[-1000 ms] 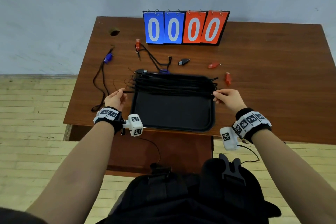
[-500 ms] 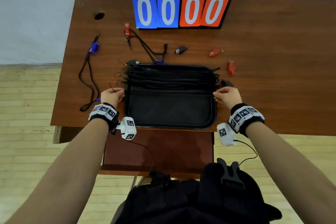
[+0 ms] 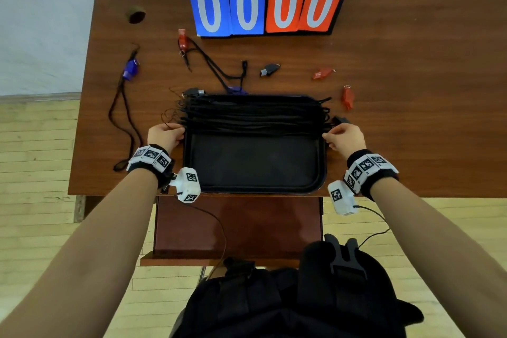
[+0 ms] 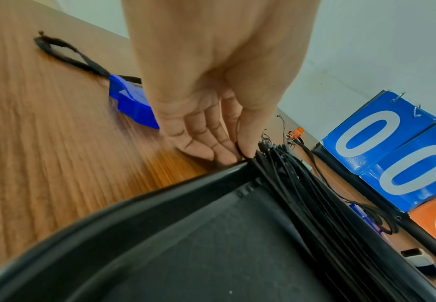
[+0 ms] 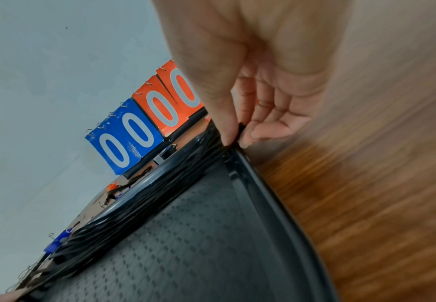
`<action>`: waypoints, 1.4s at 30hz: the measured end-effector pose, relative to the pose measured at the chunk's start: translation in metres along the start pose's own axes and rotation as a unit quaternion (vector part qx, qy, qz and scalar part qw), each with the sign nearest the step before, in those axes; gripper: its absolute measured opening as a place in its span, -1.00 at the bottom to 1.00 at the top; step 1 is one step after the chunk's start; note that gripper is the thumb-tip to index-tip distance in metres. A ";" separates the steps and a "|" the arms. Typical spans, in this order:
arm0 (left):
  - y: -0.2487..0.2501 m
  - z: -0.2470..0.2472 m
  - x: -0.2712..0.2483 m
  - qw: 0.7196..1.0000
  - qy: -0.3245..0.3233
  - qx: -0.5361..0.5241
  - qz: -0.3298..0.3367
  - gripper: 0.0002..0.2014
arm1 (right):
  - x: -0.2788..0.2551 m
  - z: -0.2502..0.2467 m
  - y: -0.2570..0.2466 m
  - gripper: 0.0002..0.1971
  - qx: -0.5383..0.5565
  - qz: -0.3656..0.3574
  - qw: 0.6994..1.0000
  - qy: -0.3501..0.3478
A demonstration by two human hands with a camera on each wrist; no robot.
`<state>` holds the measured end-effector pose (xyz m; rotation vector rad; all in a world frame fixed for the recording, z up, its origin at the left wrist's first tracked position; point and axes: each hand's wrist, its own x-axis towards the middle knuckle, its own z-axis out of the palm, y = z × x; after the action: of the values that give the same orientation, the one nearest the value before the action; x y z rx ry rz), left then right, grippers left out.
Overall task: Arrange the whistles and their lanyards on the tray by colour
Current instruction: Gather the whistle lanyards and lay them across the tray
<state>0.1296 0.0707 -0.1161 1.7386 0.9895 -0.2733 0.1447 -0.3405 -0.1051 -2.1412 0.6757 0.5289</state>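
Observation:
A black tray (image 3: 255,170) lies at the table's near edge, with several black lanyards (image 3: 255,118) stretched side by side across its far half. My left hand (image 3: 175,130) pinches the thin end of the nearest lanyard at the tray's left rim (image 4: 160,196). My right hand (image 3: 329,136) pinches the other end (image 5: 240,130) between thumb and forefinger at the right rim (image 5: 276,194). Loose on the table lie a blue whistle (image 3: 131,70) on its lanyard, a red whistle (image 3: 182,41) on a lanyard, a black whistle (image 3: 270,68) and two red whistles (image 3: 322,73).
A flip scoreboard (image 3: 270,0) showing blue and orange zeros stands at the table's far edge. Black whistles lie at the tray's far left corner (image 3: 193,91) and beside my right hand (image 3: 340,120). The table has a round hole (image 3: 135,15) at far left.
Both hands have lowered the taut lanyard to the tray's rims, against the row of lanyards. The head view has tilted further down over the table.

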 end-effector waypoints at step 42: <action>0.003 -0.105 -0.018 0.984 0.106 -0.116 0.081 -0.73 | -0.093 0.106 -0.168 -0.71 -0.042 -0.242 0.956 -0.158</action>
<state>0.0918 0.1528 -0.0598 1.6429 0.9817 0.1300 0.1632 -0.1401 -0.0169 -2.1311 -0.0549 0.6134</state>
